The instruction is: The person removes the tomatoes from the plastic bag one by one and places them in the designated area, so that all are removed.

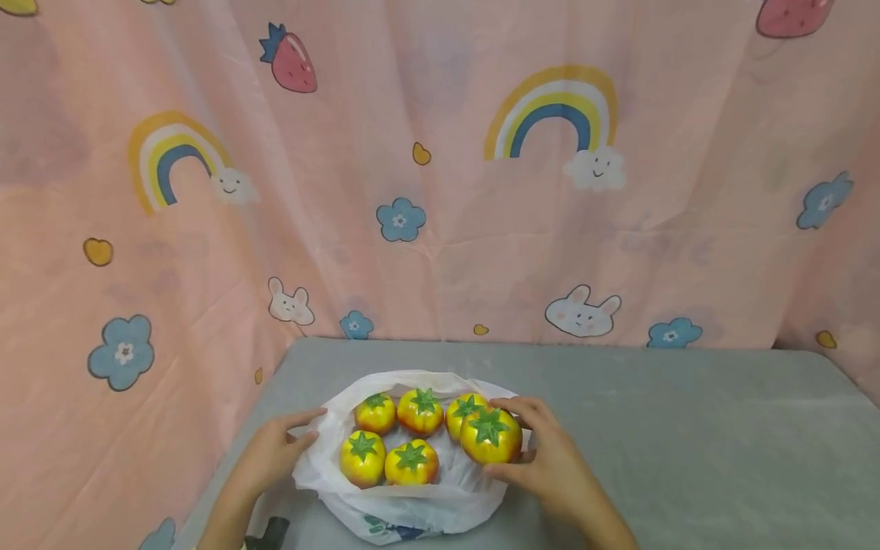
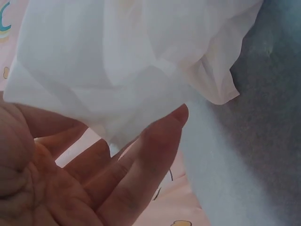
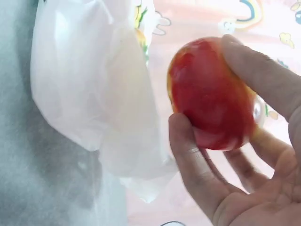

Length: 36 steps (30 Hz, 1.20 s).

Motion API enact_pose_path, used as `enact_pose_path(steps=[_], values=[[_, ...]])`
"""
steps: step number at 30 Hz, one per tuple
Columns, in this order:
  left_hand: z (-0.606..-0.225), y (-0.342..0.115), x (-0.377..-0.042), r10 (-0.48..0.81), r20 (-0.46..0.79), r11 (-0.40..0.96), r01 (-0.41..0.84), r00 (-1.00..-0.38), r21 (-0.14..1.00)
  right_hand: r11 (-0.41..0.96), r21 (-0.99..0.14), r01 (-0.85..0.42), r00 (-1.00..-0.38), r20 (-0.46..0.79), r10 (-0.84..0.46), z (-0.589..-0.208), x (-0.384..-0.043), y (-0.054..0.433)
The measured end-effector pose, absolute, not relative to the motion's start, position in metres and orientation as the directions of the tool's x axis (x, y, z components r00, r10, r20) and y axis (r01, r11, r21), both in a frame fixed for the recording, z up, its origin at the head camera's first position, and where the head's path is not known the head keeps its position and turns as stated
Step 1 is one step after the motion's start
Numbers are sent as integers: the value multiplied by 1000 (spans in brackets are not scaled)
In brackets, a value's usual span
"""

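Observation:
In the head view my right hand (image 1: 555, 462) grips a glossy tomato (image 1: 491, 437), yellow on top with a green star-shaped leaf cap. The right wrist view shows the red underside of this tomato (image 3: 211, 94) between thumb and fingers. It is above the right part of a white plastic bag (image 1: 406, 506), whose mouth is spread wide. Several similar tomatoes sit inside, among them one at the front (image 1: 412, 463) and one at the left (image 1: 362, 459). My left hand (image 1: 270, 451) touches the bag's left rim with fairly straight fingers; the bag hides some fingertips in the left wrist view.
The bag stands on a grey table (image 1: 687, 443), near its front left. A pink patterned curtain (image 1: 454, 267) hangs behind the table and along its left side. A small dark object (image 1: 276, 531) is by my left wrist.

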<state>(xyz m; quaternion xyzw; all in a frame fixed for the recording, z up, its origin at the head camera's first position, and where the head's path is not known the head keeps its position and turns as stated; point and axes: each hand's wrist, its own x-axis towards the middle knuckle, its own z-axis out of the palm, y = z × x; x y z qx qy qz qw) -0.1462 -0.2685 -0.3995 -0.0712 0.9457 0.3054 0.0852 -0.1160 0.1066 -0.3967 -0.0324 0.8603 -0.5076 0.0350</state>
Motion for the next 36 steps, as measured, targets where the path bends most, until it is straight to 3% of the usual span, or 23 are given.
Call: enact_pose_path(steps=[10,24,36], values=[[-402,-267,-148,-79,-175,826,-163,-981,539,436,-899,36,-994,-76,-76,-397,-119,114],[-402,-265,-151,-71,-132,812,-134,-989,568,452,-892,18,-997,-51,-62,-395,-119,121],[-403,-264,-148,-105,-165,797,-182,-981,576,454,-891,-19,-998,-10,-61,-396,-118,130]])
